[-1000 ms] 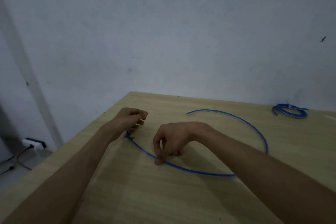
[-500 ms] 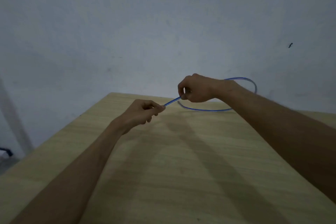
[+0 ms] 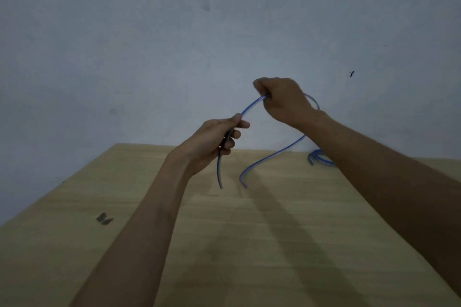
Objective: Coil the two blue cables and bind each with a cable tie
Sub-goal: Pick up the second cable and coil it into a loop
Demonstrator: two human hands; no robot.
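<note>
Table (image 3: 249,244): wooden, set against a pale wall; a small dark mark near its left edge.

Cable (image 3: 272,154): a second ago it lay flat on the table in one wide open arc. Now fully lifted, both loose ends dangling just above the surface, apart from each other. First loop forming in the air.

Right hand (image 3: 284,99): raised from table level to above and beyond the left, fingers closed around the cable where it arches over.

Left hand (image 3: 214,142): also lifted clear of the table, thumb and fingers pinching the cable, one short tail hanging below the fist. Something dark inside the grip, possibly a tie; cannot tell.

Second cable (image 3: 318,158): far right of the table, partly behind the right forearm, already coiled. Whether tied is not visible here.

Judgement: coiling of the remaining cable has just begun; no full turn yet, binding still ahead.
</note>
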